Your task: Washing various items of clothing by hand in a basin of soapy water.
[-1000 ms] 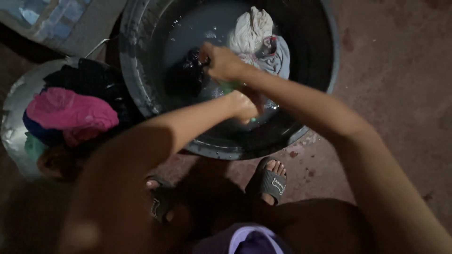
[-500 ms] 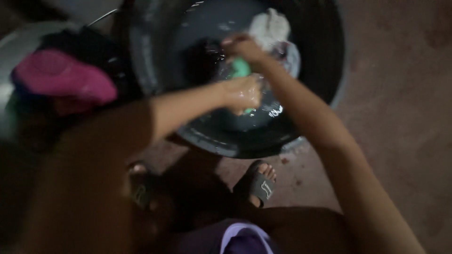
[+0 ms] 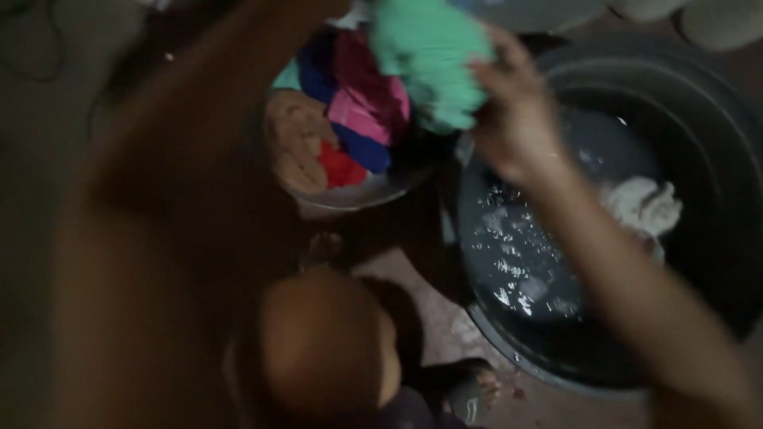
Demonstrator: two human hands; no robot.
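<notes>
Left arm blurred across frame, hand out of view at top edge; grip unreadable. Metal bowl [image 3: 350, 195] heaped with coloured clothes [image 3: 354, 119]. Right hand [image 3: 517, 119] clenches green cloth [image 3: 429, 59] above bowl's right rim. Dark tub [image 3: 715, 103] holds water, white garment [image 3: 640, 202]. Risk: wet cloth drips or slips onto ground between the vessels

Two basins on the ground: one dark tub [image 3: 715, 103] holding water; one metal bowl [image 3: 358, 195] heaped with clothes; one green cloth [image 3: 429, 59] held aloft; one white garment [image 3: 640, 202] in the tub; one sandalled foot [image 3: 469, 389] visible.
</notes>
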